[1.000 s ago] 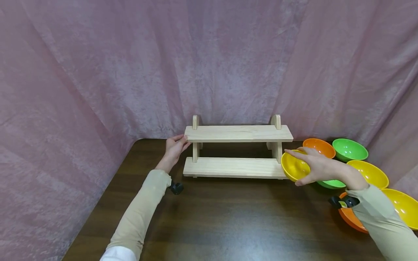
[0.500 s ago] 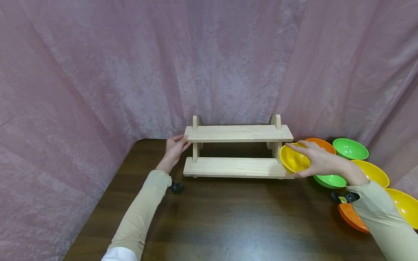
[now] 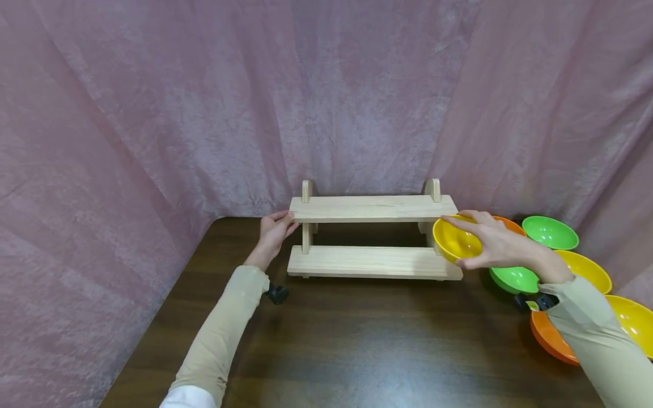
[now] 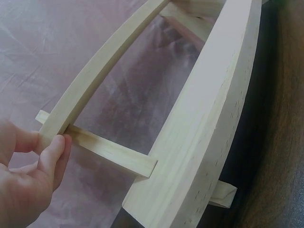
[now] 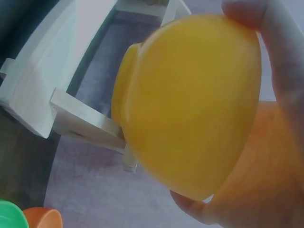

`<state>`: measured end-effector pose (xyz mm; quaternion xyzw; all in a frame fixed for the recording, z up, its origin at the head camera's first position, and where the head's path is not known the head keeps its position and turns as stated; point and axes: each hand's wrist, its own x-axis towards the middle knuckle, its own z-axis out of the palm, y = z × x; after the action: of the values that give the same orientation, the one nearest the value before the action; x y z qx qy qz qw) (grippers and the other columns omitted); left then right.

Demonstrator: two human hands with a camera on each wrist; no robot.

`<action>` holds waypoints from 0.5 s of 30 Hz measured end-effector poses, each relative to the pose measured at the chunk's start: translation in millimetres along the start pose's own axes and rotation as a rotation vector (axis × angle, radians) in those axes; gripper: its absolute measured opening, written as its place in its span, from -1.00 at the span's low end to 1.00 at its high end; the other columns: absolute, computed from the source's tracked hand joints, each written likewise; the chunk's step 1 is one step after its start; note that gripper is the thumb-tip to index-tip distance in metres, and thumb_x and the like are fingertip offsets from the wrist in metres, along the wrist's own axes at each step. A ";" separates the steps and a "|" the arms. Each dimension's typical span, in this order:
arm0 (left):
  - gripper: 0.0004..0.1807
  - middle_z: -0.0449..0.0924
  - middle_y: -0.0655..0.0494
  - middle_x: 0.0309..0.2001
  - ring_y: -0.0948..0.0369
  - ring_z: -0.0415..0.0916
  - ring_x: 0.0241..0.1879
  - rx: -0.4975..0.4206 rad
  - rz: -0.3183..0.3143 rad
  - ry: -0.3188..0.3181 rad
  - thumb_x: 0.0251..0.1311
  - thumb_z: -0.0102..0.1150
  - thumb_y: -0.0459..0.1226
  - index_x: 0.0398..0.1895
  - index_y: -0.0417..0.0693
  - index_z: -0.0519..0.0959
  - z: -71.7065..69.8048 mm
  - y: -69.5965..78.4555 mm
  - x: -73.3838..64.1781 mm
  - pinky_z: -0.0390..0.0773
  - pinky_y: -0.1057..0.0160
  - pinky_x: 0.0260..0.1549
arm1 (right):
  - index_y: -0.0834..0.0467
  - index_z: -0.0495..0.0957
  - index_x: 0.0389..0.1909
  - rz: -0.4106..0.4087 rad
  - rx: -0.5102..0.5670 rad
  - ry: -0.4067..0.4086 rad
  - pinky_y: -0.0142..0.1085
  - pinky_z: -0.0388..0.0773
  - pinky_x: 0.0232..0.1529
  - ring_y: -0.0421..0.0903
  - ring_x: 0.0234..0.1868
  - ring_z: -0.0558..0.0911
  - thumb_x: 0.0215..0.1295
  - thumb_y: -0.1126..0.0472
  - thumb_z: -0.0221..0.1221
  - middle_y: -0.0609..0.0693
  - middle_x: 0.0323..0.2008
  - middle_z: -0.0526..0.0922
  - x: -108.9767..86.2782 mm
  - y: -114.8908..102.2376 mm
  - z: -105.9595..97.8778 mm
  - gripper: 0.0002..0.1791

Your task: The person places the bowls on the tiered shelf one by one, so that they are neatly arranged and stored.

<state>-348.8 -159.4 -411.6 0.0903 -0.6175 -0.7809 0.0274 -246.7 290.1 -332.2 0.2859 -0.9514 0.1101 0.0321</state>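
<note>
A two-tier wooden shelf (image 3: 374, 263) stands on the dark table against the curtain. My left hand (image 3: 273, 235) pinches the left end of its upper board (image 4: 52, 135) between thumb and fingers. In my right hand (image 3: 502, 241) is a yellow bowl (image 3: 456, 241), gripped across its rim by thumb and fingers. The bowl is tilted, its inside facing me, by the shelf's right end, above the lower board. From the right wrist view the bowl's underside (image 5: 190, 104) hides part of the shelf; whether it touches the wood I cannot tell.
To the right are several bowls: a green bowl (image 3: 551, 231) at the back, an orange bowl (image 3: 510, 225) partly behind my hand, another green bowl (image 3: 512, 279), yellow bowls (image 3: 584, 269) and an orange bowl (image 3: 553, 340) partly under my forearm. A pink curtain (image 3: 357, 96) hangs behind the table.
My right hand has carried the yellow bowl up and slightly left, from low beside the lower board to just below the upper board's right end. The left hand keeps its hold on the shelf.
</note>
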 end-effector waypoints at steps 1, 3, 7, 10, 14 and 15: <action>-0.51 0.31 -0.28 0.24 0.08 0.43 0.12 0.002 0.001 -0.001 0.38 -0.02 -0.44 0.31 -0.50 0.23 -0.1 0.1 0.0 0.68 0.52 -0.15 | 0.10 0.28 0.38 -0.001 -0.004 0.005 0.34 0.41 -0.01 0.29 0.16 0.29 -0.05 -0.12 0.35 0.33 0.26 0.29 1.2 -0.3 -0.7 -0.07; -0.51 0.31 -0.28 0.24 0.08 0.43 0.13 0.003 0.002 -0.001 0.38 -0.02 -0.44 0.31 -0.50 0.23 -0.4 0.3 0.0 0.68 0.52 -0.15 | 0.09 0.28 0.39 0.004 -0.011 0.012 0.32 0.43 -0.04 0.29 0.17 0.28 -0.05 -0.12 0.35 0.33 0.26 0.28 3.5 -0.6 -2.0 -0.06; -0.51 0.30 -0.29 0.26 0.07 0.43 0.14 0.010 -0.001 0.000 0.39 -0.03 -0.43 0.32 -0.49 0.23 -1.3 0.5 -0.4 0.67 0.53 -0.16 | 0.09 0.27 0.39 0.008 -0.017 0.018 0.28 0.44 -0.10 0.29 0.18 0.27 -0.05 -0.11 0.35 0.34 0.27 0.27 7.8 0.8 -3.7 -0.06; -0.52 0.30 -0.30 0.27 0.06 0.43 0.14 0.018 -0.002 -0.001 0.39 -0.04 -0.42 0.32 -0.49 0.23 -1.7 0.2 -0.3 0.67 0.55 -0.17 | 0.11 0.26 0.39 0.001 -0.014 0.023 0.24 0.42 -0.13 0.32 0.19 0.26 -0.05 -0.08 0.35 0.35 0.28 0.25 10.8 3.0 -4.4 -0.06; -0.52 0.32 -0.31 0.25 0.06 0.44 0.13 0.015 0.006 0.000 0.39 -0.03 -0.43 0.30 -0.50 0.25 -1.8 -0.3 0.3 0.67 0.55 -0.19 | 0.13 0.25 0.40 -0.009 -0.004 0.032 0.20 0.39 -0.14 0.36 0.20 0.25 -0.04 -0.06 0.35 0.39 0.29 0.22 16.6 5.9 -5.6 -0.06; -0.52 0.32 -0.31 0.25 0.06 0.44 0.12 0.014 0.009 0.002 0.38 -0.03 -0.43 0.30 -0.51 0.25 -1.8 -0.4 0.4 0.67 0.55 -0.19 | 0.13 0.24 0.41 -0.009 -0.001 0.031 0.20 0.38 -0.13 0.37 0.20 0.24 -0.03 -0.06 0.35 0.39 0.30 0.21 18.3 6.6 -6.1 -0.06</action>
<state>-348.9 -161.1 -412.4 0.0885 -0.6235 -0.7762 0.0306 -265.6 287.0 -325.2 0.2885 -0.9495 0.1141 0.0476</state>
